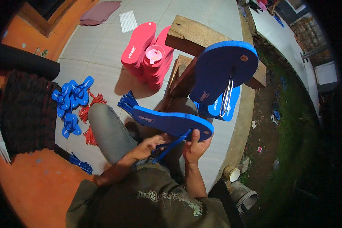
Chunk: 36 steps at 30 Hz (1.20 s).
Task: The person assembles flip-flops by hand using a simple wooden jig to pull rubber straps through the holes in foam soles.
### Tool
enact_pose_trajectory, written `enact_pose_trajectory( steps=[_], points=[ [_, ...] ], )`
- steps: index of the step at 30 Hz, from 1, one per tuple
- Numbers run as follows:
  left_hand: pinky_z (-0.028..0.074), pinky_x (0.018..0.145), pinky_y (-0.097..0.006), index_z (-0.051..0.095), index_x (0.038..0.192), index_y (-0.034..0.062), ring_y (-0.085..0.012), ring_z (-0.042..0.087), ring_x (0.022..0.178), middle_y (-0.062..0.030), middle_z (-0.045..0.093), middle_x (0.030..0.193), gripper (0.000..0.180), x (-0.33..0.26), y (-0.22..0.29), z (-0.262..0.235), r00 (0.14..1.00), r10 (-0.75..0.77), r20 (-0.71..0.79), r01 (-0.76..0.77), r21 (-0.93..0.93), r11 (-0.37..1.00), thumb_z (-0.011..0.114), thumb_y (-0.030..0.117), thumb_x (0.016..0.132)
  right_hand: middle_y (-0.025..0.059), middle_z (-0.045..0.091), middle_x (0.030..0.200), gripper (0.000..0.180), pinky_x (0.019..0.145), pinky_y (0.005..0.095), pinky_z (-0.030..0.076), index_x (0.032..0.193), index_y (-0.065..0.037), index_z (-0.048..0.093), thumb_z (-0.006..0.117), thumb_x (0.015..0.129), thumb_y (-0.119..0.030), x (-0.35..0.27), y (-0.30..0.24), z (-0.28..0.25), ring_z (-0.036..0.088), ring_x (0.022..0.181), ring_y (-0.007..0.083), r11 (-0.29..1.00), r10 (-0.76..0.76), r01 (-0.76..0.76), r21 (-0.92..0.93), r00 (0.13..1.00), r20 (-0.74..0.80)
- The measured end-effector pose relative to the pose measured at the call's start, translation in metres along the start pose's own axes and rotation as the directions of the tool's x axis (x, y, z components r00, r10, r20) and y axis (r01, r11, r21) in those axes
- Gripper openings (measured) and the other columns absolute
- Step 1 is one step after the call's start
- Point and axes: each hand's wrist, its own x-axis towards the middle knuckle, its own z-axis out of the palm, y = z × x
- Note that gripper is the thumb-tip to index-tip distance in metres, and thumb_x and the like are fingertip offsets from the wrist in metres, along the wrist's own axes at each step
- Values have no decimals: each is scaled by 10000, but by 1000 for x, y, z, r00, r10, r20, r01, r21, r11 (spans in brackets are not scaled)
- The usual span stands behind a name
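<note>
Across my lap lies a flip-flop sole [163, 121], dark blue with a bright blue edge, tilted with its printed face visible. My right hand [195, 147] grips its right end, thumb along the rim. A blue strap [174, 144] runs from the sole's underside near that thumb toward my left hand [150, 147]. The left fingers are closed around the strap's other end, partly hidden below the sole. Just ahead, a second blue sole [222, 68] rests on a wooden stand [192, 36]. Long metal wire loops [228, 97] stand at its lower right side.
Stacked pink soles [138, 45] carry a small pink tub [154, 54]. Blue straps [127, 100] lie bundled beyond my knee. Left are small blue flip-flops [70, 125], red straps [89, 135] and a dark stack [26, 110]. The tiled floor's edge [241, 125] drops to ground at right.
</note>
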Motion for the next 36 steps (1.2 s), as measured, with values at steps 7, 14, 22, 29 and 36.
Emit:
enact_pose_trajectory(
  steps=[7,14,22,29,36],
  points=[
    [425,814,-347,505,984,45,-226,528,882,-55,533,973,332,48,100,-2,800,151,-580,-224,-56,973,558,340,841,144,498,1156,461,924,331,355,1139,-16,458,664,732,-89,5,-34,-27,473,1083,203,827,124,105,-553,924,362],
    [457,684,-345,531,943,55,-269,537,797,-96,535,857,245,98,158,27,636,716,288,-737,504,451,600,159,732,155,602,936,198,755,348,465,884,38,600,653,729,-72,35,-79,12,586,857,271,894,-311,441,-71,728,611],
    [475,639,-350,612,784,59,-214,550,749,-44,584,835,194,127,210,39,423,768,481,-883,409,230,669,93,602,98,594,845,190,744,370,494,821,-68,645,712,685,-182,67,-93,28,584,833,252,734,-626,670,109,606,490],
    [451,625,-350,601,798,60,-221,529,738,-47,582,838,208,136,213,26,456,760,463,-873,397,282,671,116,610,95,588,879,185,724,345,480,794,-78,658,728,663,-188,81,-85,33,572,848,257,742,-621,658,129,602,502],
    [386,700,-380,543,924,62,-273,451,813,-121,480,887,374,128,218,36,681,725,101,-557,715,423,716,189,617,79,522,781,260,652,278,444,734,-31,527,756,640,-112,74,-115,48,540,736,171,967,-247,252,33,899,363]
  ],
)
